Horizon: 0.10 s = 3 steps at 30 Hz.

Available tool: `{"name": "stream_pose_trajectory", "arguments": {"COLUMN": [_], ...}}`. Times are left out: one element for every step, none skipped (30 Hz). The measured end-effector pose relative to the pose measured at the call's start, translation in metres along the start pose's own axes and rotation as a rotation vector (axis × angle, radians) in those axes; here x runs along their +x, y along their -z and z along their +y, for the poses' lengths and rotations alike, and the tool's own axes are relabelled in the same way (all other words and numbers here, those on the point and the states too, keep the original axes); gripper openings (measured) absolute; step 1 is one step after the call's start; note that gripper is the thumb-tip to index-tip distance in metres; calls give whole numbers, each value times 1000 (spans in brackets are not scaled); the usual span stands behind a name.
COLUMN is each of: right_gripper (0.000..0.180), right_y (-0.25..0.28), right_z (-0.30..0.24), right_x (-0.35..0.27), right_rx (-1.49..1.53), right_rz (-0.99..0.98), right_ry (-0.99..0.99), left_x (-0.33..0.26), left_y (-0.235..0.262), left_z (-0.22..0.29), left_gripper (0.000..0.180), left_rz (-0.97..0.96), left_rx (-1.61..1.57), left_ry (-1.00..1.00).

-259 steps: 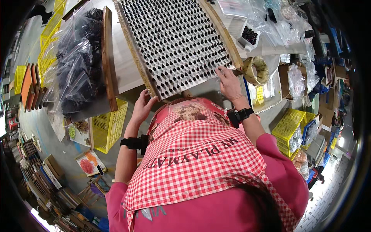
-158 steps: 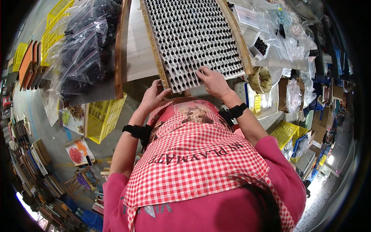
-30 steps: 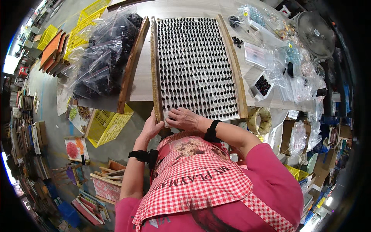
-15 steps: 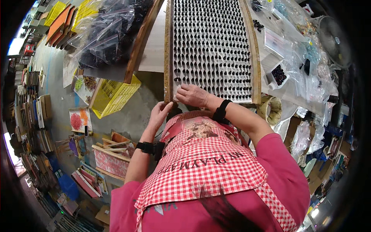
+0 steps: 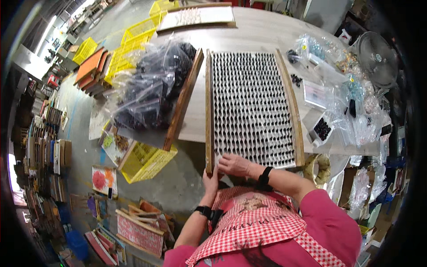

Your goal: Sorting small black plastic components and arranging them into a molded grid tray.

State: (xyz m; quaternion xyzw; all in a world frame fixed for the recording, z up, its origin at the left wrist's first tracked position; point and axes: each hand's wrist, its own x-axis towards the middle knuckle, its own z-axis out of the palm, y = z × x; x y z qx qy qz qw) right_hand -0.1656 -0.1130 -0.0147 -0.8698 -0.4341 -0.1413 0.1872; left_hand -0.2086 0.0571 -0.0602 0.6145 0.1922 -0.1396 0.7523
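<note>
A long board (image 5: pixel 210 115) with wooden side rails carries a white sheet covered by rows of small black bead-like pieces (image 5: pixel 253 107). My right hand (image 5: pixel 235 165) is at the sheet's near left corner, fingers bent and pressed together beside a bit of white material. What they pinch is hidden. Just below it, my left hand (image 5: pixel 211 181) touches the near end of the left rail. Its fingers are closed, and whatever they hold is too small to make out. Both hands almost meet at this corner.
Plastic bags of black pieces (image 5: pixel 147 93) lie on a wood-edged tray to the left. Right of the board are a small box of dark beads (image 5: pixel 322 129), clear bags (image 5: pixel 356 115) and a fan (image 5: pixel 377 58). A yellow crate (image 5: pixel 149 162) stands below the table's left side.
The view has tilted up, so the board sits lower and more of the table's far side shows. My left hand has come closer to the right hand at the corner.
</note>
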Motion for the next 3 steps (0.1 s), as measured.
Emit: {"name": "stream_pose_trajectory", "arguments": {"right_gripper": [15,13,13], "right_y": [-2,-6,6], "right_z": [4,2,25], "right_x": [1,4,17], "right_rx": [-38,-64,-117], "right_rz": [20,77,96], "right_ry": [73,88,112], "left_x": [0,5,29], "left_y": [2,7,-7], "left_z": [-3,-13,3], "left_gripper": [35,38,38], "left_rz": [25,68,51], "left_rx": [115,223,207], "left_ry": [-88,-179,-235]}}
